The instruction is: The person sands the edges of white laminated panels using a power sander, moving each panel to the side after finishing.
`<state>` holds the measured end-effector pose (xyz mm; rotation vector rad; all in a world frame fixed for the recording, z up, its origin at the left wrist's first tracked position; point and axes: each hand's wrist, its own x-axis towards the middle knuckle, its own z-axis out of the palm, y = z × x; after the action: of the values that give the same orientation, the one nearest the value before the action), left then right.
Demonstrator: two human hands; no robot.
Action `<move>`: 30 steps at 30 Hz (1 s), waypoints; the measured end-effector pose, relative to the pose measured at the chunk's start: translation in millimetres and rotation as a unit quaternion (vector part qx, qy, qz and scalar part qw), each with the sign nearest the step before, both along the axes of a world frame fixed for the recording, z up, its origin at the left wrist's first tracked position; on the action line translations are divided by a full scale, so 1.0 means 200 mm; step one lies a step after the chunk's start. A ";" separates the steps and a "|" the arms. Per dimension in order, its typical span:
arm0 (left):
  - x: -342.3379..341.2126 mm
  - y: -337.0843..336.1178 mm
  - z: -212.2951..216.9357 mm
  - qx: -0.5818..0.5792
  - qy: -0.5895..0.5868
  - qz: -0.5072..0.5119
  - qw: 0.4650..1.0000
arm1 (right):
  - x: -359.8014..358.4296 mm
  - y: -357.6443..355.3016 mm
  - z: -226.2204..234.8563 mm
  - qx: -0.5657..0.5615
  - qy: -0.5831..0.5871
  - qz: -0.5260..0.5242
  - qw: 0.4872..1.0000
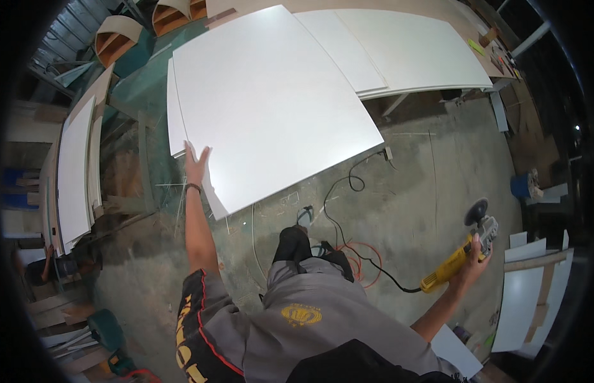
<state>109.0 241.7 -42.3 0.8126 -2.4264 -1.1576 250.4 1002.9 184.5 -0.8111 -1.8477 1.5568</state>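
A large white panel lies in front of me, its near corner jutting toward me. My left hand rests on the panel's left edge, thumb and fingers spread apart. Out to the right, my right hand is wrapped round a yellow angle grinder near its grey head. The grinder's dark round disc points away from me, held well apart from the panel. A black power cord runs from the back end of the grinder across the floor.
More white panels lie on a table at the back right. Panels lean at the left and white boards stand at the right. An orange hose coils beside my feet. A blue container stands at far right.
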 end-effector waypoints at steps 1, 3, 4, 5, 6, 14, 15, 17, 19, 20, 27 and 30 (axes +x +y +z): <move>-0.03 0.03 0.02 -0.019 -0.024 0.029 0.999 | -0.01 0.00 0.02 0.002 0.000 -0.001 1.000; -0.02 0.12 0.05 0.005 -0.044 0.047 0.998 | -0.04 -0.06 0.05 0.007 0.008 -0.001 1.000; 0.01 0.19 0.05 0.016 -0.056 0.055 0.997 | -0.05 -0.07 0.08 0.010 0.009 -0.003 1.000; 0.09 0.27 0.04 0.002 -0.063 0.017 0.998 | -0.06 -0.08 0.09 -0.012 0.002 -0.008 1.000; 0.15 0.34 0.03 0.010 -0.060 0.019 0.998 | -0.08 -0.05 0.10 -0.005 0.010 -0.006 1.000; 0.15 0.51 0.00 0.067 0.039 0.001 0.997 | -0.06 -0.15 -0.06 0.021 -0.012 0.039 0.999; 0.12 0.52 -0.02 0.064 0.040 0.000 0.997 | -0.07 -0.18 -0.06 0.019 -0.029 0.057 0.998; 0.05 0.51 -0.04 0.042 0.049 -0.014 0.998 | -0.04 -0.30 -0.06 0.006 -0.053 0.092 0.994; -0.07 0.66 -0.02 0.096 0.034 -0.032 0.994 | 0.01 -0.34 -0.12 0.031 -0.075 0.099 0.992; -0.11 0.55 0.01 0.095 0.066 -0.051 0.992 | 0.02 -0.41 -0.16 0.026 -0.070 0.112 0.991; -0.19 0.57 0.14 -0.275 -0.208 -0.053 0.937 | 0.07 -0.87 -0.52 0.111 -0.035 0.215 0.970; -0.32 0.20 0.03 -0.405 -0.100 -0.165 0.894 | -0.01 -1.20 -0.72 0.128 -0.005 0.265 0.956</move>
<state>45.0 282.0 -35.5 0.2568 -2.9059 -0.0501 248.2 763.2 39.6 -0.2081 -2.3410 1.5578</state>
